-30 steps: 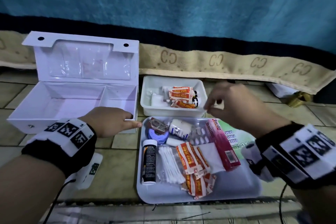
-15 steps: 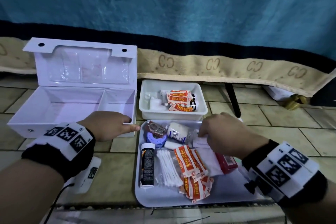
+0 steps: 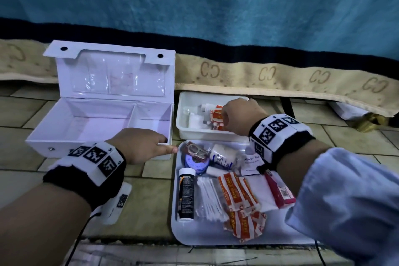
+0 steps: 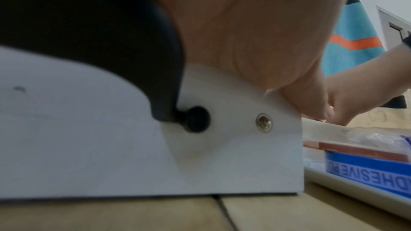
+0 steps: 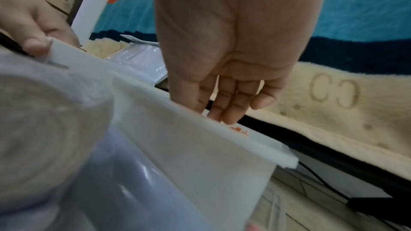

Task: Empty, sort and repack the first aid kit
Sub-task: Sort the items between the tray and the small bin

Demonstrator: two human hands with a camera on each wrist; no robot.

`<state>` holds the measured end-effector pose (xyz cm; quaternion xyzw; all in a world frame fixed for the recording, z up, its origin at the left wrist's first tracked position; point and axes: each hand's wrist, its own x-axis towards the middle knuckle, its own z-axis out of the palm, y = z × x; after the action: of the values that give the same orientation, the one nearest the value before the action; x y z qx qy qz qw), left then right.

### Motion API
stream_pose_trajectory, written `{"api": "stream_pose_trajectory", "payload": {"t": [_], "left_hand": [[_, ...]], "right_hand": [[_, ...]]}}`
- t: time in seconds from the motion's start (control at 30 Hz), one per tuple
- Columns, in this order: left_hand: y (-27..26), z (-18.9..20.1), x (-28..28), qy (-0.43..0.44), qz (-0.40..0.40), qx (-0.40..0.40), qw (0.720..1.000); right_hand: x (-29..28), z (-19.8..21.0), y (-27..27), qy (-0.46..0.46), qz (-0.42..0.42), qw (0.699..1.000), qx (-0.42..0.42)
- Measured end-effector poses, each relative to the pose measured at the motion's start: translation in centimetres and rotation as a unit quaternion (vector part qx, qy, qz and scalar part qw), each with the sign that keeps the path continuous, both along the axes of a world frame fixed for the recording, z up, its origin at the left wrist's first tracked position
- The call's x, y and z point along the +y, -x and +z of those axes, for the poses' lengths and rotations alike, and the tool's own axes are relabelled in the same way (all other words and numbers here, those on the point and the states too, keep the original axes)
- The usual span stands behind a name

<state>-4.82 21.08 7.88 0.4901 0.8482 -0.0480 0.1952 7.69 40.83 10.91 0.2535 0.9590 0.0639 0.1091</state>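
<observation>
The white first aid box (image 3: 97, 123) stands open and empty at the left. My left hand (image 3: 140, 144) grips its front right corner, fingers curled over the rim (image 4: 255, 32). My right hand (image 3: 235, 114) reaches down into the small white tub (image 3: 187, 101), which holds plaster packs and small bottles. Its fingers (image 5: 227, 101) are straight and nothing shows between them. The white tray (image 3: 194, 235) in front carries a black bottle (image 3: 186, 194), cotton swabs (image 3: 210, 198), plaster strips (image 3: 237, 192), a red box (image 3: 280, 192), an alcohol pad (image 3: 250, 163), a blue tape roll (image 3: 195, 163) and a bandage roll (image 3: 224, 155).
A beige and blue blanket edge (image 3: 269, 75) hangs just behind the tub and box. A white device with a cable (image 3: 116, 205) lies on the tiled floor under my left wrist. A black cable (image 5: 322, 182) runs behind the tub.
My right hand dipped to the tray, then moved back up into the tub; the blister pack is gone from the tray. My left hand stayed on the box corner.
</observation>
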Motion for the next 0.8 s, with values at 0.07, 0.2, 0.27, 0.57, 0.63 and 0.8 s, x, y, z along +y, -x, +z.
{"api": "stream_pose_trajectory", "payload": {"t": [0.07, 0.2, 0.27, 0.57, 0.63, 0.8], "left_hand": [[-0.1, 0.0, 0.0, -0.003, 0.001, 0.001, 1.0], [-0.1, 0.1, 0.1, -0.003, 0.003, 0.0, 1.0], [0.0, 0.0, 0.1, -0.002, 0.003, 0.003, 1.0], [-0.1, 0.0, 0.0, 0.003, 0.002, 0.001, 1.0], [-0.1, 0.0, 0.1, -0.003, 0.006, 0.003, 1.0], [0.1, -0.1, 0.1, -0.001, 0.007, 0.005, 1.0]], "right_hand": [[0.1, -0.1, 0.1, 0.011, 0.001, 1.0, 0.013], [0.2, 0.1, -0.3, 0.033, -0.017, 0.999, 0.018], [0.2, 0.7, -0.7, 0.071, -0.036, 0.994, 0.073], [-5.4, 4.3, -6.7, 0.298, -0.121, 0.935, 0.148], [-6.8, 3.0, -7.5, 0.297, -0.112, 0.945, 0.077], [-7.8, -0.6, -7.3, 0.207, -0.101, 0.972, 0.043]]}}
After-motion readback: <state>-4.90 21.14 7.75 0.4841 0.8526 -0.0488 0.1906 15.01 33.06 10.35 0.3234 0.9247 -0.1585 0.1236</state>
